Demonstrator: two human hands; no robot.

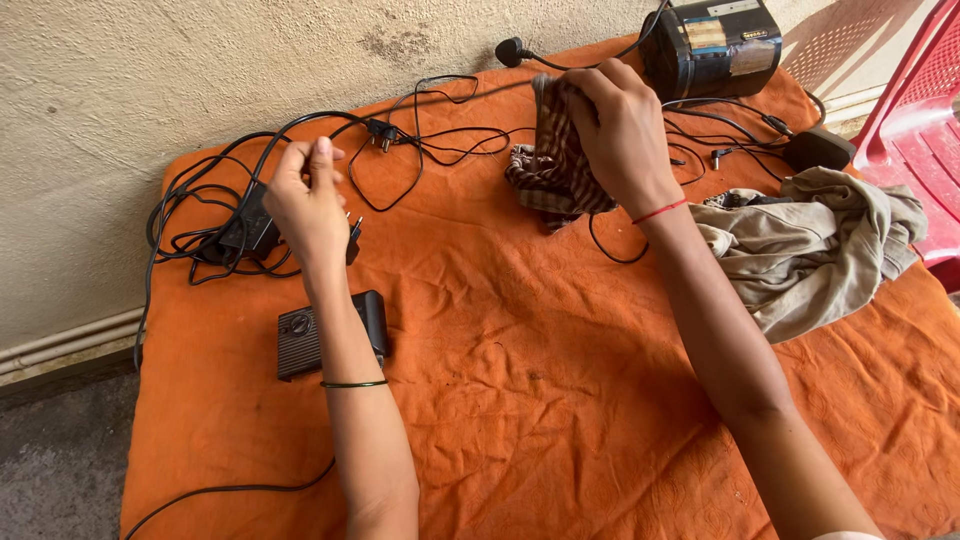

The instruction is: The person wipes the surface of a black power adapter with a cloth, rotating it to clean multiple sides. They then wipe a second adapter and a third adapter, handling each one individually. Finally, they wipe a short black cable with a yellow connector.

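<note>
1. Left hand point(308, 205) raised over the left part of the wrinkled orange cloth cover point(520, 400), fingers pinched shut on a thin black power cord point(262, 150) with a small two-pin plug point(353, 232) showing just beside the wrist.
2. Right hand point(622, 130) closed around a bunched brown checked rag point(552, 165), held up near the far edge of the cover.
3. Cord trailing back into a loose tangle of black cables point(195, 235) by the pale rough wall point(150, 70); likely light and limp, prone to snagging on the neighbouring loops, so best gripped at the stiff plug body, not along the thin wire.
4. Rag soft and floppy by the look of it, easy to hold anywhere in a fist, no risk of slipping.
5. Small black ribbed box with a round knob point(325, 335) lying flat under the left forearm, touching the cover.
6. Black boxy device with worn stickers point(712, 45) at the far right, a crumpled grey-beige garment point(810, 245) beside the right forearm, a red plastic chair point(915, 120) at the edge.
</note>
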